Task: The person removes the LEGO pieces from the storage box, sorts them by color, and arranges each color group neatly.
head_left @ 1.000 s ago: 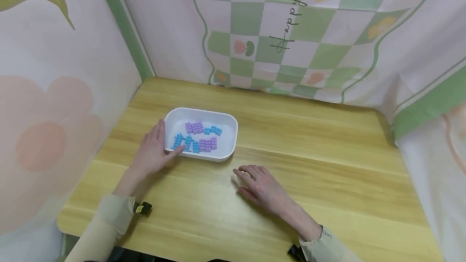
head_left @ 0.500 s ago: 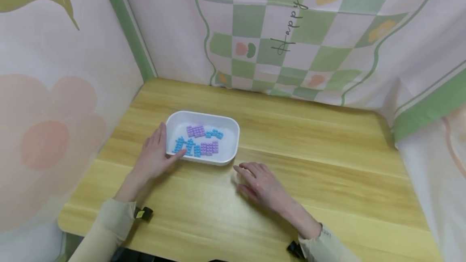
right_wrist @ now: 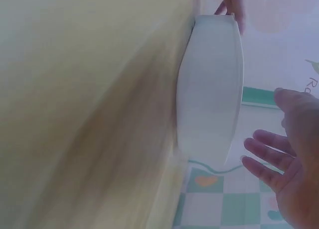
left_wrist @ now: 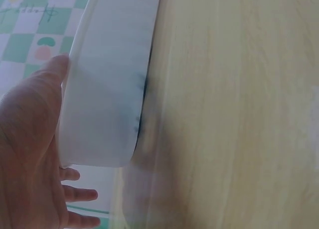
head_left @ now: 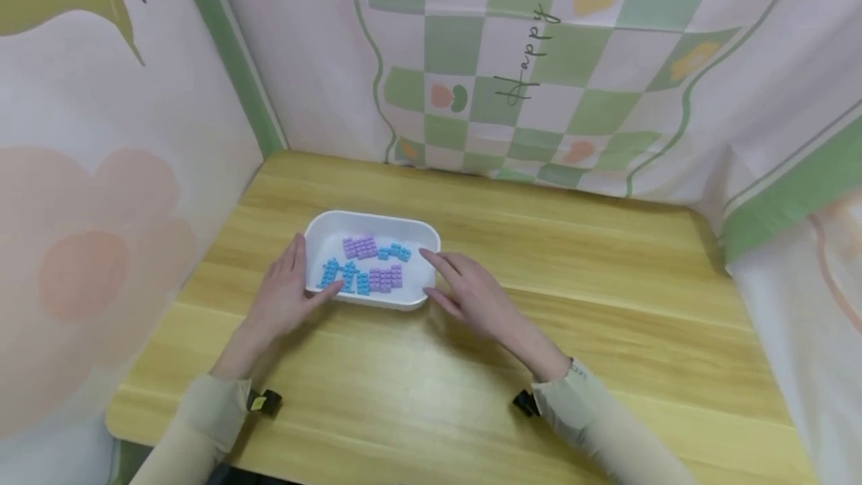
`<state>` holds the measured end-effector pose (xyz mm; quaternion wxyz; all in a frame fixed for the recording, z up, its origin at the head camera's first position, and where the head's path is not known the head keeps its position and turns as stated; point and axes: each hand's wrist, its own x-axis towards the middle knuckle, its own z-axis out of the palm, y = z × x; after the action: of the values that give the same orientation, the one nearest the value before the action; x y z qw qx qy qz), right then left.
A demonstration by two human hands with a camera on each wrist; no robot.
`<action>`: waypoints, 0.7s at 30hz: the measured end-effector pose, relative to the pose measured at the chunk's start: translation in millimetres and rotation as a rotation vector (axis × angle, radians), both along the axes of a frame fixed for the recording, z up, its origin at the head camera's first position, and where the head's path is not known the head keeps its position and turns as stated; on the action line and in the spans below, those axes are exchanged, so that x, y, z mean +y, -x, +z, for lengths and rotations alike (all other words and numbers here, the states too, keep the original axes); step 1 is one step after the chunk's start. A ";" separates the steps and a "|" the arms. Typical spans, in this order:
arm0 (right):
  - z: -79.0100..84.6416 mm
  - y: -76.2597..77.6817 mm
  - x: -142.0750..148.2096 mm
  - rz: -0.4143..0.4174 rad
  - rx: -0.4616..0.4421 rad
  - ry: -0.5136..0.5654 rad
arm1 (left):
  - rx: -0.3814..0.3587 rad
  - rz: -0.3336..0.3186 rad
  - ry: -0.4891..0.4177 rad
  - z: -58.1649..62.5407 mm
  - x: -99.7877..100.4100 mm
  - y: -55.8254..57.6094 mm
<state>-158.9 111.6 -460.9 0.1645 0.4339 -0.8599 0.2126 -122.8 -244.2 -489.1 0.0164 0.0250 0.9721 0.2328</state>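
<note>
Nearest are two pale sleeves (head_left: 195,425), each with a small black device (head_left: 266,401) at the wrist. The left hand (head_left: 283,287) is spread, fingers straight along the left end of a white tray (head_left: 333,234), its thumb reaching over the near rim; it touches the tray without wrapping round it. The right hand (head_left: 474,294) is loosely open and has hold of nothing, its thumb and forefinger parted at the tray's right end (from the right wrist, a gap shows between fingertips and tray).

The tray sits left of centre on the wood-grain surface (head_left: 572,260), between the two hands. Inside, along its near side, are studded blue pieces (head_left: 349,276), the left thumb's tip just beside them, and to their right a purple block (head_left: 386,279). Farther in lie another purple block (head_left: 360,248) and, to its right, a smaller blue piece (head_left: 394,252).

Beyond the surface hangs a green-and-white checked cloth (head_left: 498,58) lettered "Happy"; a white panel with a pink flower (head_left: 87,275) stands to the left.
</note>
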 end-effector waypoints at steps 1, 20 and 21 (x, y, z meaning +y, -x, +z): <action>2.2 2.7 -4.3 -0.001 -0.020 -0.005 | -0.002 0.000 -0.001 0.1 0.1 0.0; -4.9 57.1 -90.7 -0.008 -0.394 -0.104 | 0.014 0.011 -0.024 -1.0 4.3 -4.6; -4.2 58.4 -93.5 -0.007 -0.409 -0.115 | 0.017 0.010 -0.023 -1.0 4.2 -4.7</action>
<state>-217.3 18.1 -465.1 -0.0380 0.3875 -0.8876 0.2461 -118.1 -239.9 -490.0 0.0066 0.0224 0.9696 0.2436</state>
